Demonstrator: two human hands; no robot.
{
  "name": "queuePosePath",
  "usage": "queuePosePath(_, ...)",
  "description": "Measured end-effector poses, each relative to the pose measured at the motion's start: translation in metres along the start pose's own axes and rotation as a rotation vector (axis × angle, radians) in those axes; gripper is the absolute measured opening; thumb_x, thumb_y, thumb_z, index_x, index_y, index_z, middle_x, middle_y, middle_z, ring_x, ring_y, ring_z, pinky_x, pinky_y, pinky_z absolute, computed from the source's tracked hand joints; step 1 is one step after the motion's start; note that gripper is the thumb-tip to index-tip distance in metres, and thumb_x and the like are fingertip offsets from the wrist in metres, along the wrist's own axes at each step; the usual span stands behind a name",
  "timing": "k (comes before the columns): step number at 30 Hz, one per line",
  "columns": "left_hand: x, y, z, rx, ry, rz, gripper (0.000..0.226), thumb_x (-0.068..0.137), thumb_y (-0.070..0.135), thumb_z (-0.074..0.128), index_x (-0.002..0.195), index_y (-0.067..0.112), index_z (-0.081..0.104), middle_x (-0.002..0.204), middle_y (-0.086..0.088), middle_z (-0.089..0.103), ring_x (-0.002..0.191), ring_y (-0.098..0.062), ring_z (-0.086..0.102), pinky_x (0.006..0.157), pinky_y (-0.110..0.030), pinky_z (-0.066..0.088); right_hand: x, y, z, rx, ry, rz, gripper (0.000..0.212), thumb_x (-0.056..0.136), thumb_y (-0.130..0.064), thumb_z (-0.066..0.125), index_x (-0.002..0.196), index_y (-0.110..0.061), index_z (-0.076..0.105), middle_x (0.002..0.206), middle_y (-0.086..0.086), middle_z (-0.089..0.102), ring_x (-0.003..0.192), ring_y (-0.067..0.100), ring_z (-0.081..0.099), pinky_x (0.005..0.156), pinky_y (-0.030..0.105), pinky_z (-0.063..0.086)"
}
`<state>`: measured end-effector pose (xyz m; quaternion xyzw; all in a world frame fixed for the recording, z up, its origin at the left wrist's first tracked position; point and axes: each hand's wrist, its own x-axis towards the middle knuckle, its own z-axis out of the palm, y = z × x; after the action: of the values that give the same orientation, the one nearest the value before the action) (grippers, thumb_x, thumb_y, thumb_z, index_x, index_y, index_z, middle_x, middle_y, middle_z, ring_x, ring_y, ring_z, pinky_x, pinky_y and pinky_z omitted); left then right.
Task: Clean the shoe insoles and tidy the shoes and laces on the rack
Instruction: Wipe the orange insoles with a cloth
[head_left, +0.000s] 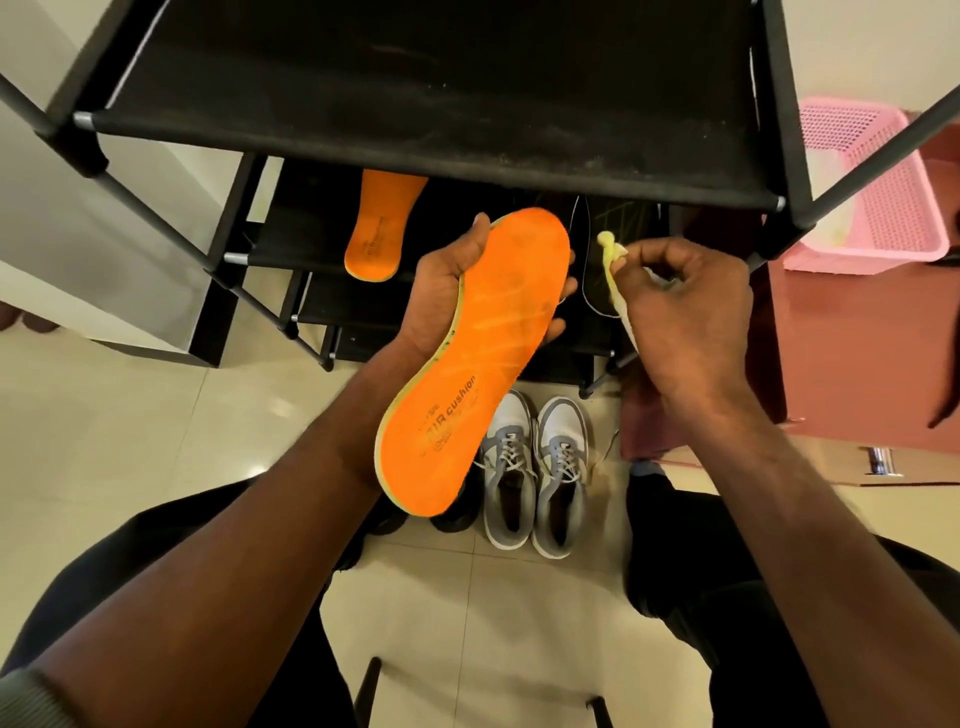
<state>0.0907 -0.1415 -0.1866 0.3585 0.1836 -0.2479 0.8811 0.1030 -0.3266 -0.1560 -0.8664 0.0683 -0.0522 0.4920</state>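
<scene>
My left hand (441, 291) holds an orange insole (478, 358) from underneath, printed face up, in front of the black shoe rack (415, 145). My right hand (685, 306) pinches a yellowish cloth (610, 260) just right of the insole's toe, apart from it. A second orange insole (382, 228) lies on a lower shelf. A pair of grey and white sneakers (535, 473) with tied laces stands on the floor below the insole. A black insole (602, 244) lies on the shelf behind my right hand.
A pink plastic basket (878, 182) sits at the right on a reddish surface (831, 338). Dark shoes (457, 509) lie partly hidden under the held insole. My knees in dark trousers frame the tiled floor (156, 426). The top shelf is dusty.
</scene>
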Motion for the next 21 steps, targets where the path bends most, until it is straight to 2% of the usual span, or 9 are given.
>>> queuePosePath(1,-0.005,0.003,0.007,-0.017,0.041,0.024,0.071,0.1,0.056,0.055,0.151,0.008,0.045,0.15,-0.021,0.052,0.133,-0.038,0.056,0.108,-0.061,0.046,-0.002,-0.002,0.001,0.017,-0.013,-0.023,0.009,0.095,-0.02,0.073,0.099,-0.028,0.076,0.089,-0.023,0.069,0.082,-0.018,0.064,0.071,0.003,0.049)
queuePosePath(3,-0.013,0.003,0.017,0.061,0.041,0.046,0.057,0.108,0.052,0.035,0.125,0.004,0.06,0.108,-0.017,0.075,0.097,-0.027,0.074,0.085,-0.047,0.061,-0.009,-0.004,0.005,0.032,-0.069,-0.065,0.008,0.096,-0.018,0.073,0.098,-0.026,0.077,0.099,-0.017,0.072,0.082,-0.004,0.071,0.076,0.019,0.059)
queuePosePath(5,-0.011,-0.003,0.019,0.101,0.052,0.074,0.05,0.112,0.042,0.029,0.107,0.005,0.062,0.078,-0.008,0.075,0.071,-0.017,0.074,0.065,-0.033,0.062,-0.015,-0.002,0.009,-0.063,-0.117,-0.156,0.01,0.096,-0.017,0.073,0.103,-0.019,0.078,0.108,-0.009,0.072,0.084,0.01,0.074,0.075,0.035,0.063)
queuePosePath(8,-0.013,-0.008,0.021,0.098,0.011,0.064,0.052,0.11,0.044,0.033,0.123,0.003,0.064,0.101,-0.012,0.073,0.089,-0.023,0.072,0.082,-0.037,0.062,-0.016,0.005,0.013,-0.328,-0.093,-0.279,0.018,0.094,-0.018,0.073,0.111,-0.016,0.078,0.11,-0.003,0.071,0.101,0.018,0.067,0.083,0.039,0.058)
queuePosePath(11,-0.014,-0.011,0.021,0.08,-0.007,0.035,0.059,0.11,0.048,0.027,0.13,0.004,0.062,0.114,-0.017,0.073,0.1,-0.028,0.074,0.086,-0.042,0.062,-0.019,0.005,0.015,-0.297,-0.107,-0.278,0.018,0.091,-0.016,0.074,0.108,-0.019,0.08,0.105,-0.004,0.071,0.102,0.021,0.062,0.082,0.035,0.054)
queuePosePath(15,-0.012,-0.013,0.016,-0.051,0.007,0.045,0.075,0.11,0.05,0.022,0.1,0.003,0.08,0.101,-0.016,0.077,0.09,-0.025,0.077,0.074,-0.036,0.064,-0.041,-0.003,0.026,-0.159,-0.295,-0.471,0.014,0.088,-0.018,0.074,0.101,-0.021,0.081,0.095,-0.011,0.068,0.092,0.018,0.055,0.076,0.041,0.051)
queuePosePath(17,-0.011,-0.013,0.015,-0.05,-0.008,0.067,0.074,0.11,0.048,0.023,0.095,0.005,0.081,0.096,-0.015,0.077,0.085,-0.023,0.077,0.07,-0.034,0.063,-0.034,0.0,0.021,-0.274,-0.255,-0.521,0.016,0.087,-0.025,0.072,0.1,-0.027,0.08,0.095,-0.012,0.068,0.092,0.019,0.055,0.077,0.045,0.05)
queuePosePath(19,-0.01,-0.012,0.015,0.021,0.001,0.1,0.073,0.111,0.044,0.023,0.079,0.012,0.08,0.074,-0.006,0.073,0.066,-0.013,0.073,0.06,-0.027,0.06,-0.019,0.006,0.014,-0.425,-0.133,-0.44,0.019,0.086,-0.026,0.073,0.103,-0.029,0.08,0.098,-0.009,0.069,0.096,0.023,0.057,0.08,0.052,0.051)
queuePosePath(21,-0.009,-0.014,0.014,0.056,0.006,0.11,0.071,0.112,0.043,0.023,0.075,0.013,0.077,0.064,-0.003,0.067,0.056,-0.01,0.068,0.055,-0.024,0.058,-0.017,0.008,0.013,-0.38,-0.111,-0.413,0.019,0.086,-0.022,0.074,0.103,-0.026,0.081,0.099,-0.01,0.068,0.095,0.023,0.055,0.079,0.053,0.052)
